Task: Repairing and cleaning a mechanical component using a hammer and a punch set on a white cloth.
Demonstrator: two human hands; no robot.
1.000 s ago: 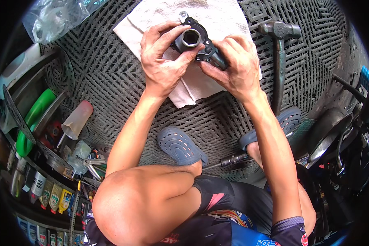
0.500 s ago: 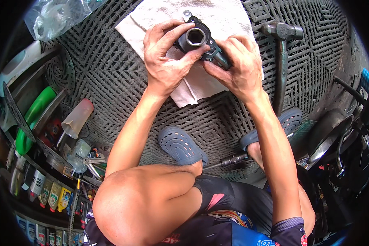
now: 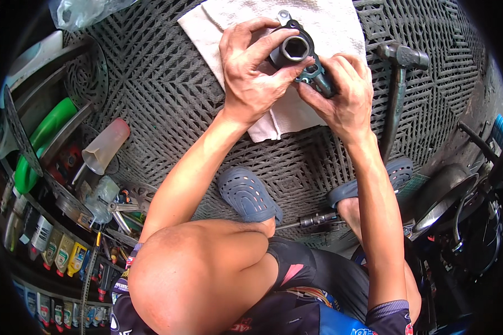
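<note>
The person crouched over a floor of dark ribbed mat (image 3: 167, 106), both hands raised toward the twelve o'clock part of the view. The left hand (image 3: 251, 72) was clamped on a dark metal part (image 3: 299, 53) with a round open bore, its fingers (image 3: 262, 47) curled over the top and side of the part and the thumb pressed against the rim. The right hand (image 3: 341, 95) was closed around the lower end of the same part, gripping it from the four o'clock side, so that the two hands touched across it. The metal part sat just above a white cloth (image 3: 330, 22) spread on the mat, and whether it rested on the cloth or was lifted clear could not be told.

At two o'clock of the hands a hammer (image 3: 397, 95) lay on the mat, its head beside the cloth's edge and its handle running down toward a blue sandal (image 3: 374, 181). A second blue sandal (image 3: 248, 195) sat at six o'clock of the hands, between the forearms. A thin tool with a dark grip (image 3: 318, 219) lay by the person's knee. At nine o'clock, well apart from the hands, stood a clear plastic cup (image 3: 103, 145) tipped on its side, a green bottle (image 3: 39, 139), and a row of small bottles (image 3: 44, 240) along a shelf. A crumpled clear bag (image 3: 78, 11) lay at eleven o'clock.
</note>
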